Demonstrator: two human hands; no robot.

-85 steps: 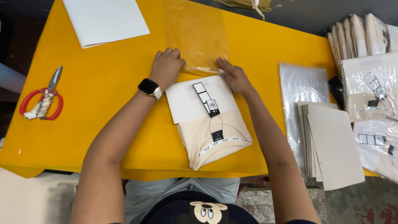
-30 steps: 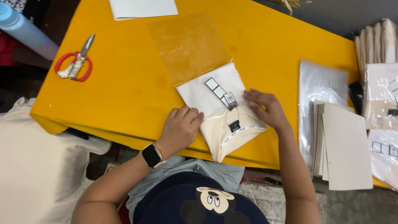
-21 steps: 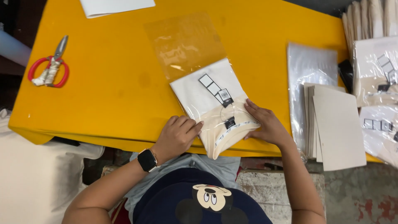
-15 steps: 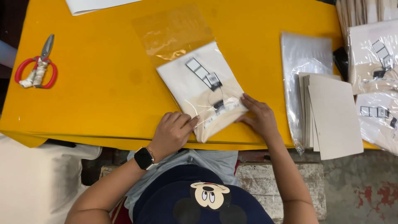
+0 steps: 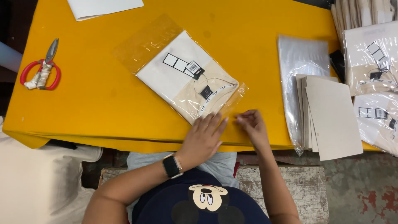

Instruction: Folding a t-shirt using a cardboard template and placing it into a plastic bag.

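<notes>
clear bag lies slantwise on the yellow table, mouth toward the near edge; inside it a folded garment, white upper half, cream lower half, with black-and-white tags on a thin cord; garment fills the lower part of the bag, the far end of the bag is slack and flat; open flap sticks out past the garment at the near corner;
left hand flat, fingers spread, pressing on the bag's near edge by the garment's corner; watch on that wrist;
right hand just beside the flap, fingertips pinched together at the flap's end; cannot tell whether film is actually caught between them;
red-handled scissors well apart at the left edge of the table, handles wrapped in white;
white sheet at the far edge;
right of the hands, a stack of grey cards resting on a pile of clear bags;
further right, bagged garments of the same kind, overlapping; more stand on edge at the top right corner.
</notes>
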